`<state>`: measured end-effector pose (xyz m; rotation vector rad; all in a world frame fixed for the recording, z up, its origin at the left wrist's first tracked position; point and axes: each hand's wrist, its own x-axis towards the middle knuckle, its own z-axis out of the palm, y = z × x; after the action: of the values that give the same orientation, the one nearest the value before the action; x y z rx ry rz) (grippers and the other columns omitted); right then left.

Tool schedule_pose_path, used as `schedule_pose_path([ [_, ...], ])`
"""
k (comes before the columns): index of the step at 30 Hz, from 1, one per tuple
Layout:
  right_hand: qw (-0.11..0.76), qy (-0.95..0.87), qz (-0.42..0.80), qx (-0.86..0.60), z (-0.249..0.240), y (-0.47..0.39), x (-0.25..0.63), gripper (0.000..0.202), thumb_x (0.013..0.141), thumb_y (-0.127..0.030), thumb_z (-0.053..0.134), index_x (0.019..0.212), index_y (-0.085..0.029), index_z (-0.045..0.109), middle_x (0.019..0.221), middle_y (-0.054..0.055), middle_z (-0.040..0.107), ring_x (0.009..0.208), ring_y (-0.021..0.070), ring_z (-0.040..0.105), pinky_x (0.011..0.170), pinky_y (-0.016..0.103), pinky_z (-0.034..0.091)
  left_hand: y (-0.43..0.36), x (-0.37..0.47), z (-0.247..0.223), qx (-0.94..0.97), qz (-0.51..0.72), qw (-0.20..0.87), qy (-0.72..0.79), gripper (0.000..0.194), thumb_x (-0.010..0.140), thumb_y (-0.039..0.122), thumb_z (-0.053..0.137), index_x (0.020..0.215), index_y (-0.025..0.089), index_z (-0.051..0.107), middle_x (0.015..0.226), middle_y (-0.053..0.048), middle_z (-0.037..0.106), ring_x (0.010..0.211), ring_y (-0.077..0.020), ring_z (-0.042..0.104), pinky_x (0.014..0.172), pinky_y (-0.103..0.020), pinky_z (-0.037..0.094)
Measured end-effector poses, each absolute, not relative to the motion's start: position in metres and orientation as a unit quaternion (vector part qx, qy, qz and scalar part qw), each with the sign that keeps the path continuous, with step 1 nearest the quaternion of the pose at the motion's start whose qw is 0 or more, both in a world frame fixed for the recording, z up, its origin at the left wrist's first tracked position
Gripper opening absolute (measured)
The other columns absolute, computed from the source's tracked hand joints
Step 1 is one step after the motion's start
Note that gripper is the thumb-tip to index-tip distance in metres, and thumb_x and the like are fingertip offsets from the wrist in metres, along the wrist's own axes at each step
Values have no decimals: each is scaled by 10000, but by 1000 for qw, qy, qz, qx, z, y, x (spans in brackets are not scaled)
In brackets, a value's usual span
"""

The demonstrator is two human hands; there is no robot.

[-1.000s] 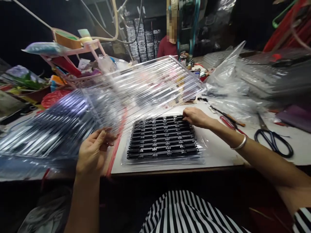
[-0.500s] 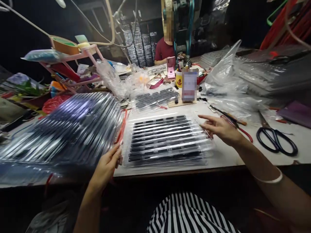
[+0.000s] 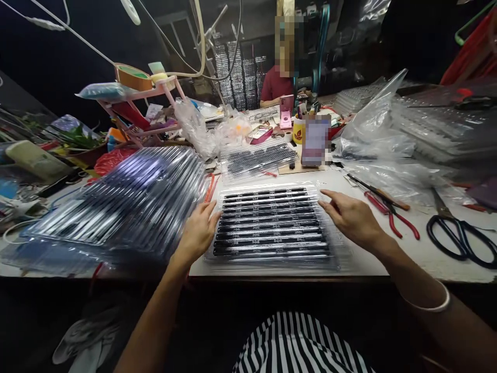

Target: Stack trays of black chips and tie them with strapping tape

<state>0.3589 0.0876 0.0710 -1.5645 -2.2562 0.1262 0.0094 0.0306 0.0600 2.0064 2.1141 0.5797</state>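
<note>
A clear plastic tray (image 3: 267, 230) with rows of thin black strips lies flat on the table in front of me, apparently on top of other clear sheets. At its left edge is my left hand (image 3: 198, 230), its fingers stretched forward along the side and its thumb apart. My right hand (image 3: 355, 217) is at the opposite edge, thumb and forefinger spread and pointing at the tray's upper right side. Neither hand appears to grip anything. Whether the fingertips press on the rim I cannot tell.
To the left rises a pile of similar filled trays (image 3: 128, 202). Another tray of strips (image 3: 260, 158) lies behind. Red-handled pliers (image 3: 392, 212) and large scissors (image 3: 458, 235) rest at the right, near clear plastic bags (image 3: 373, 132). A phone (image 3: 316, 140) stands upright; a person (image 3: 274, 85) sits beyond.
My left hand has moved up and in along the tray's left edge. My right hand stays by the right edge with its fingers less bent. The view has shifted slightly left.
</note>
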Motion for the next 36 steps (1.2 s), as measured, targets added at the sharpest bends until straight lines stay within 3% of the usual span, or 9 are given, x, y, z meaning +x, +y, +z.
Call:
schedule_pose_path([
  [2, 155, -854, 11, -497, 71, 91, 343, 561, 945, -482, 290, 1274, -80, 503, 1102, 184, 610, 992, 302, 567, 814, 423, 440, 44, 27, 59, 720, 147, 76, 674, 573, 914, 447, 304, 1331, 75, 431, 1391, -176, 408, 1293, -289, 354, 1039, -435, 294],
  [5, 67, -919, 27, -388, 62, 94, 326, 706, 902, -617, 290, 1384, -107, 370, 1421, 187, 343, 1296, 347, 306, 1017, 544, 254, 55, 52, 48, 762, 65, 88, 638, 661, 910, 512, 288, 1405, 75, 293, 1490, -147, 227, 1383, -277, 145, 1097, -475, 158],
  [7, 19, -931, 62, -359, 54, 95, 321, 766, 872, -676, 277, 1422, -143, 303, 1488, 156, 181, 1358, 350, 148, 1053, 573, 163, 57, 60, 40, 773, 33, 91, 627, 718, 898, 565, 265, 1430, 85, 221, 1506, -133, 149, 1393, -268, 88, 1106, -492, 104],
  [10, -15, -930, 90, -357, 49, 97, 320, 799, 863, -695, 253, 1441, -143, 256, 1498, 152, 86, 1369, 348, 43, 1065, 579, 119, 56, 63, 31, 780, 21, 76, 621, 753, 887, 596, 247, 1441, 89, 180, 1508, -140, 108, 1393, -267, 77, 1106, -503, 92],
  [19, 51, -932, 71, -353, 45, 107, 302, 763, 876, -672, 273, 1434, -152, 273, 1488, 158, 159, 1372, 316, 92, 1079, 547, 129, 52, 63, 25, 770, 77, 18, 633, 637, 913, 499, 296, 1388, 76, 338, 1475, -168, 240, 1367, -299, 199, 1097, -485, 166],
  [24, 41, -923, 69, -375, 37, 108, 329, 658, 916, -592, 290, 1405, -154, 344, 1486, 117, 193, 1369, 308, 119, 1069, 546, 197, 42, 19, 28, 791, 94, 156, 584, 593, 916, 465, 323, 1428, 173, 254, 1498, -91, 200, 1386, -234, 126, 1112, -481, 142],
  [29, 171, -880, 108, -429, 28, 98, 382, 486, 960, -397, 296, 1361, -149, 411, 1452, 119, 302, 1353, 266, 220, 1064, 533, 261, 14, -15, 21, 731, 235, 211, 606, 492, 930, 371, 324, 1367, 154, 388, 1454, -105, 321, 1343, -197, 282, 1107, -418, 223],
  [32, 247, -870, 187, -383, 20, 96, 406, 414, 955, -303, 325, 1356, -250, 414, 1430, 55, 361, 1341, 225, 264, 1091, 505, 261, -7, -6, 23, 714, 268, 192, 617, 457, 927, 312, 340, 1357, 176, 409, 1434, -93, 360, 1323, -192, 323, 1107, -421, 239],
  [36, 244, -864, 235, -373, 15, 101, 438, 433, 927, -279, 347, 1342, -386, 408, 1411, -36, 386, 1318, 243, 305, 1095, 527, 272, -46, 10, 40, 754, 187, 233, 585, 512, 911, 173, 318, 1416, 253, 292, 1484, -38, 252, 1344, -184, 268, 1100, -404, 272],
])
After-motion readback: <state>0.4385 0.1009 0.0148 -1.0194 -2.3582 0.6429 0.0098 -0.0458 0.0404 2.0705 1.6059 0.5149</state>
